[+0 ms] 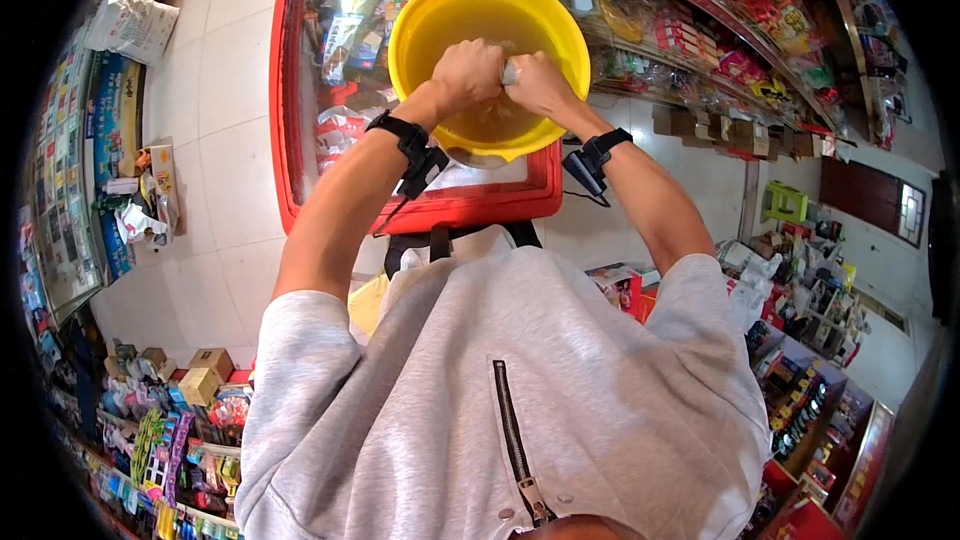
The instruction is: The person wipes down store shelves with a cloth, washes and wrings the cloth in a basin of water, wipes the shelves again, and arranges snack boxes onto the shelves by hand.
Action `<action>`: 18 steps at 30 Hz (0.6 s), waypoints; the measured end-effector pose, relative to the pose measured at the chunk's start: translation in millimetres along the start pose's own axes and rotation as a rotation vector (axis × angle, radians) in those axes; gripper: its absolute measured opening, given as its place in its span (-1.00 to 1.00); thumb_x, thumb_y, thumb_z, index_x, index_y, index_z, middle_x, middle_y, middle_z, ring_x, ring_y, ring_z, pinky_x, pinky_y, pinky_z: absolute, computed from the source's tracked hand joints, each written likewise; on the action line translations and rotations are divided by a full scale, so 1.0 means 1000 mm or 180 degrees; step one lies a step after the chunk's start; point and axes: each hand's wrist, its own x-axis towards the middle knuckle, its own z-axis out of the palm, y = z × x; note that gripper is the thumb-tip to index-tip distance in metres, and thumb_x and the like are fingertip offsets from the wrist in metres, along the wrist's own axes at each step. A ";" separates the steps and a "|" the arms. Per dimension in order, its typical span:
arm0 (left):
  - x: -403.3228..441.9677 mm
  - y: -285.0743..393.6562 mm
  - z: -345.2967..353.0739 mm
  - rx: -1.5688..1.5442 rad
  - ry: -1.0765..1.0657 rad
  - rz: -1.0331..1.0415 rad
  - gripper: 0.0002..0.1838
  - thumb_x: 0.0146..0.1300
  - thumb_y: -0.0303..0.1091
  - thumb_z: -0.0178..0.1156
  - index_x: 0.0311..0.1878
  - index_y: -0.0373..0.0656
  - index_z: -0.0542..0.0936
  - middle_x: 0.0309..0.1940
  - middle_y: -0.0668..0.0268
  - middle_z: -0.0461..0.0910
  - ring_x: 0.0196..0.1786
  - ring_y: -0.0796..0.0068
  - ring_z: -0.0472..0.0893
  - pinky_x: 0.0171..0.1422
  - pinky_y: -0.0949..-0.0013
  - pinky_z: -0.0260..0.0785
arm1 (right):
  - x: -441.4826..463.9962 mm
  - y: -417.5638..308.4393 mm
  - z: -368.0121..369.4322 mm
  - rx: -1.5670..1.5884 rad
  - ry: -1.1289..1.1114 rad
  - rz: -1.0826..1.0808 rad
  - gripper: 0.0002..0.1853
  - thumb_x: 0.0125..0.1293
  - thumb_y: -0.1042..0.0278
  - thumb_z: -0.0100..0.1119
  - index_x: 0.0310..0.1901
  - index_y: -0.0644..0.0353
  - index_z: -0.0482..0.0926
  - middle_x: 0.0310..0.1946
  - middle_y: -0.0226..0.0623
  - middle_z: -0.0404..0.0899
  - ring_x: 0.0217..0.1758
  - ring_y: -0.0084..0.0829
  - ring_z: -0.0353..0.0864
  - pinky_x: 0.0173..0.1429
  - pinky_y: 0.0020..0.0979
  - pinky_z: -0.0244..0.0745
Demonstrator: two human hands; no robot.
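Note:
Both fists are closed over a yellow basin [405, 15] of murky, brownish water [450, 28]. My left hand [470, 73] and my right hand [543, 87] meet side by side, wrapped round a grey cloth [511, 73]. Only a small twisted bit of it shows between them; the rest is hidden inside the fingers. Below the fists the water's surface looks disturbed. The basin rests on the glass top of a red-framed chest freezer [283, 130], with packaged goods visible through the glass.
Shelves of packaged goods [680, 35] stand close on the right of the freezer. To the left are a tiled floor [225, 155] and a display case [75, 170]. Cardboard boxes [205, 375] and stocked shelves lie at the lower left. A green stool [786, 202] stands far right.

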 end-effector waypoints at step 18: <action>-0.007 -0.008 0.017 -0.3264 0.0921 -0.0138 -0.36 0.00 -0.57 0.31 0.23 -0.20 0.39 0.05 0.09 0.54 0.14 0.23 0.56 0.21 0.25 0.43 | -0.015 -0.034 -0.014 0.5166 0.0428 0.1267 -0.58 0.18 0.51 0.20 0.12 0.20 0.51 -0.02 -0.30 0.59 -0.01 -0.41 0.58 0.04 -0.42 0.49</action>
